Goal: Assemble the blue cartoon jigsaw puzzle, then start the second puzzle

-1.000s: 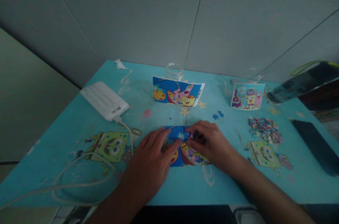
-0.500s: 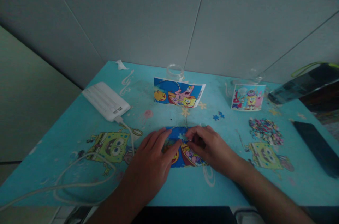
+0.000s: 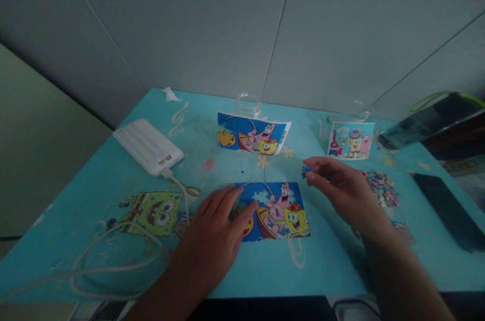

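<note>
Jigsaw puzzle (image 3: pixel 276 217), just one, lies flat on the desk (image 3: pixel 329 265) in front of you, with two pale gaps in its upper part. Your left hand (image 3: pixel 212 232) rests over its left side, fingers loosely spread and holding nothing you can see. Your right hand (image 3: pixel 343 192) is half curled beyond the puzzle's right edge, thumb and fingers close together at blue puzzle material (image 3: pixel 305 172); you cannot tell how many pieces are there or whether they are gripped. One pile of loose pieces (image 3: pixel 381 189) sits partly behind that hand. Two picture cards stand behind: a wide one (image 3: pixel 252 134) and a smaller one (image 3: pixel 350 140), each before one clear container; their contents are unclear. One dark bottle (image 3: pixel 428 121) hides its contents. The puzzle's near side stops short of the desk's front edge; one white power bank (image 3: pixel 149 148) lies near the left edge.
</note>
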Demonstrator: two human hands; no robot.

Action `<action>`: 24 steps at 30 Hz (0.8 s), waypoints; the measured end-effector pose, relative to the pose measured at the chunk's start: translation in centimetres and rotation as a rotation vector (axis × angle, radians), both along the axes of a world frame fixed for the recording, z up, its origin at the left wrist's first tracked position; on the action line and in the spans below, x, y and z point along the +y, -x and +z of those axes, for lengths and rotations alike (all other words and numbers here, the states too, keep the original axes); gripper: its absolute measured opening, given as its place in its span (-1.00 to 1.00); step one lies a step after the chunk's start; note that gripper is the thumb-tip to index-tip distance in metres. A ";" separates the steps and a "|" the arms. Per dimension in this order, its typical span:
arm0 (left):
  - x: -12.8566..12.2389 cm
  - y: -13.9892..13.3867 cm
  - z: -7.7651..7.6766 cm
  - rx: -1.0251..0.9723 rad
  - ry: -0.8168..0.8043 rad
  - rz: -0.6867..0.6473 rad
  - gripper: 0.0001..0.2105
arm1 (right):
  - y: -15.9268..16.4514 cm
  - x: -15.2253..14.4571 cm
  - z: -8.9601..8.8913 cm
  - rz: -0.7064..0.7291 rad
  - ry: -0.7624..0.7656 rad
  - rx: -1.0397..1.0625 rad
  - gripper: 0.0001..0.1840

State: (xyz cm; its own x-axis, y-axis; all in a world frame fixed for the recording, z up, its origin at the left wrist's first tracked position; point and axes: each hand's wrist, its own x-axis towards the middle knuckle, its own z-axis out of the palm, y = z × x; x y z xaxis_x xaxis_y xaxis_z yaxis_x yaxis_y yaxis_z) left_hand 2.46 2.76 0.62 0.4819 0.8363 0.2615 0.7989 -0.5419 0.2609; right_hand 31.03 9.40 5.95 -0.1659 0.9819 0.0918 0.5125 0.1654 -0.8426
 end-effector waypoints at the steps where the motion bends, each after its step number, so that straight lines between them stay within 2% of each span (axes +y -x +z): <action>1: 0.0 0.0 -0.1 0.001 0.004 -0.002 -0.53 | -0.6 0.2 0.1 0.000 0.025 0.001 -0.71; 7: -0.1 0.1 -0.2 0.005 0.018 0.001 -0.53 | -1.0 0.3 0.7 0.284 0.059 -0.074 -0.74; 9: -0.1 0.2 -0.3 0.009 0.025 0.002 -0.52 | -0.6 0.1 0.7 0.327 0.094 -0.081 -0.73; 15: 0.0 0.2 -0.3 0.005 0.013 -0.007 -0.53 | -0.7 0.3 -0.4 0.200 0.269 0.065 -0.75; 19: -0.1 0.3 -0.3 0.012 0.019 -0.011 -0.53 | -0.9 0.6 -0.4 0.179 0.239 0.037 -0.80; 24: -0.1 0.3 -0.2 0.000 0.008 -0.015 -0.53 | -1.0 0.6 -0.2 0.176 0.207 -0.109 -0.78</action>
State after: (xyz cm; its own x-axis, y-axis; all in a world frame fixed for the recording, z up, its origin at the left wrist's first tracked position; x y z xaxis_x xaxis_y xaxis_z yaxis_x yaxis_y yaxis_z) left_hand 2.13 2.66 0.39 0.4947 0.8309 0.2547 0.7905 -0.5520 0.2653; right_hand 32.03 10.02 5.79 -0.3336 0.9330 -0.1349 0.5804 0.0905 -0.8093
